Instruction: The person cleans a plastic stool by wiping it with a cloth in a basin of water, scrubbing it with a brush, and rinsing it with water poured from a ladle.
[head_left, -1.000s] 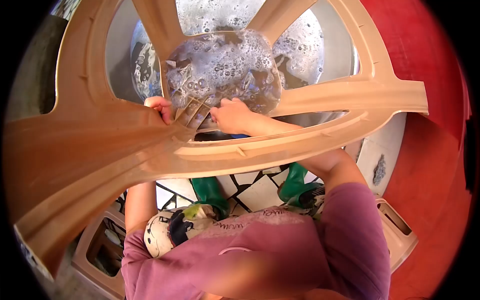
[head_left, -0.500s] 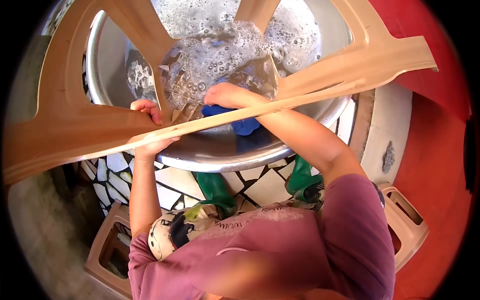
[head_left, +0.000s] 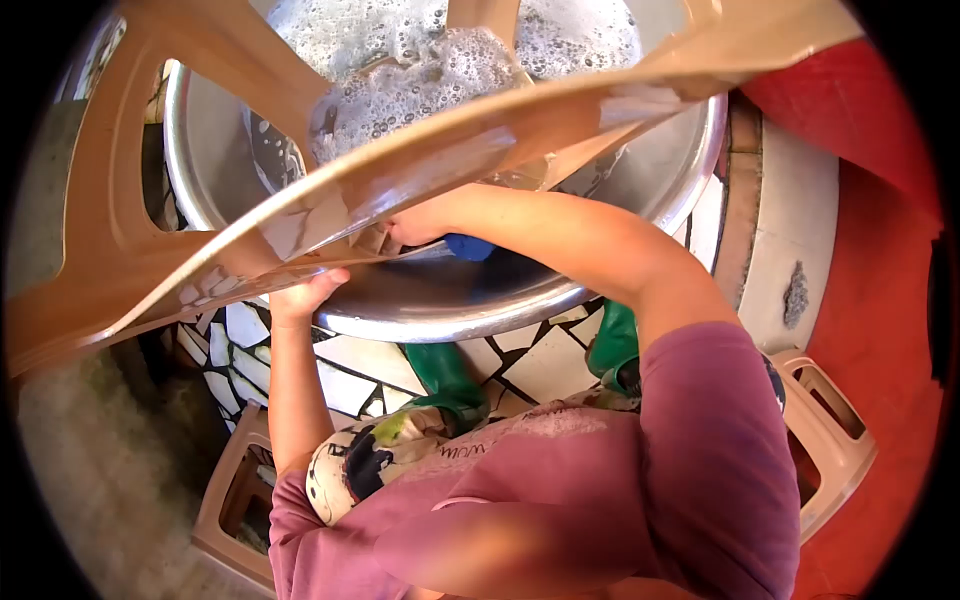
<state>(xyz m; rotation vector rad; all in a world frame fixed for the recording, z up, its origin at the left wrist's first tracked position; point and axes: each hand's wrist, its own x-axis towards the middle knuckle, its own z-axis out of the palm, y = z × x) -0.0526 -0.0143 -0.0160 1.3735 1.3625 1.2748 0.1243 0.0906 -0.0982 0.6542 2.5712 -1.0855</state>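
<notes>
A large tan plastic chair point(head_left: 400, 175) stands tilted across a metal basin point(head_left: 640, 215) of soapy water. Its wet, glossy side faces me. My left hand point(head_left: 312, 292) grips the chair's lower edge on the left, with the fingers hidden behind the plastic and the thumb showing. Under the near edge, my right hand point(head_left: 418, 222) is pressed against the chair's inner side. A blue cloth point(head_left: 468, 247) shows at that hand, bunched beneath the wrist; the fingers are partly covered by the chair.
White suds point(head_left: 400, 95) float in the basin. Green boots point(head_left: 445, 380) stand on the mosaic tile floor point(head_left: 545, 370) below it. Tan plastic furniture parts point(head_left: 825, 430) show at both sides of me. A low ledge point(head_left: 780, 250) and red floor point(head_left: 880, 300) lie to the right.
The chair has tipped, so its broad underside-like face now shows and its right part is higher. My right hand has moved down and left with the blue cloth, which is now more hidden.
</notes>
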